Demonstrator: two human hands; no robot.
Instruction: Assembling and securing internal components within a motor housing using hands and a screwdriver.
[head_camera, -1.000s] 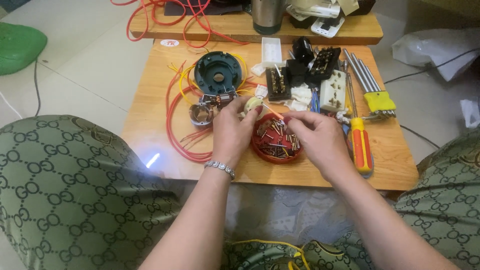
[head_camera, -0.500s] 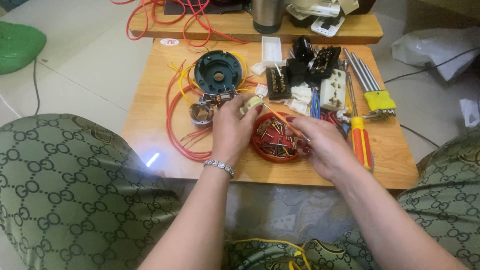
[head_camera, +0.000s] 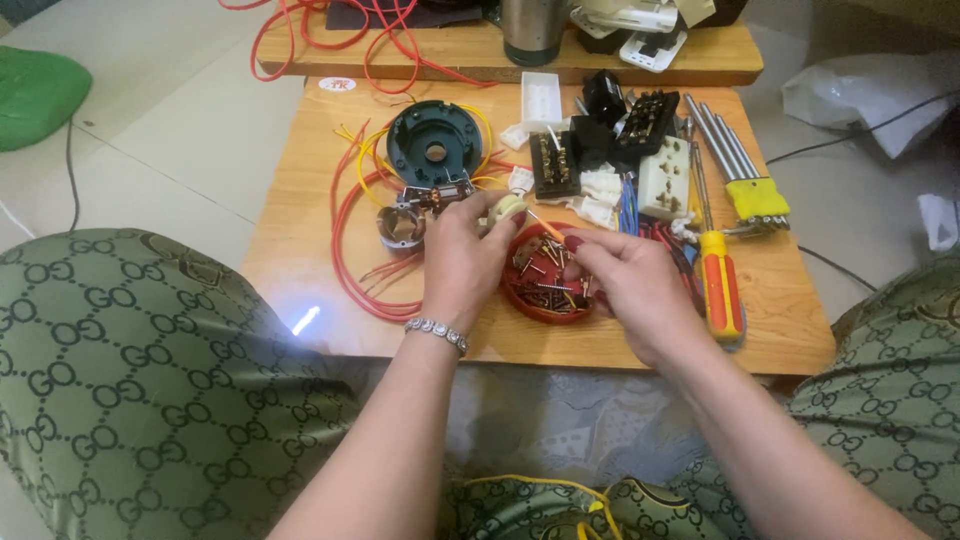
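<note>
The work looks to be in its middle, judging by how things lie. The left hand (head_camera: 462, 258) is closed on a small cream plastic part (head_camera: 507, 210), pinched between thumb and fingertips just above the red bowl's (head_camera: 520, 297) rim at about 11 o'clock of it. The right hand (head_camera: 628, 285) has its fingers drawn together at the bowl's 2 o'clock edge, with a thin orange-tipped piece (head_camera: 545, 226) poking out toward the cream part; whether it is truly gripped or only touched I cannot tell.

Taken apart already, it seems: the dark teal round housing (head_camera: 434, 146) lies open and hollow at 12 o'clock of the left hand, and a small wound motor core (head_camera: 437, 196) with a shiny metal ring (head_camera: 401, 226) sits beside it. Left undone, by my judgement: nothing here is closed up, and the loose screws (head_camera: 548, 275) are unspent in the bowl.

The bowl is smooth, shallow red plastic, full of thin dark metal screws (tangled, some with bright shanks). Red wires (head_camera: 350, 245) loop glossy and springy over the pale wooden bench (head_camera: 290, 220), with finer yellow ones near the housing. At 3 o'clock of the right hand lies a screwdriver (head_camera: 722, 285) with a ribbed orange and yellow handle; beyond it, ivory and black socket blocks (head_camera: 664, 176), hard and boxy.
</note>
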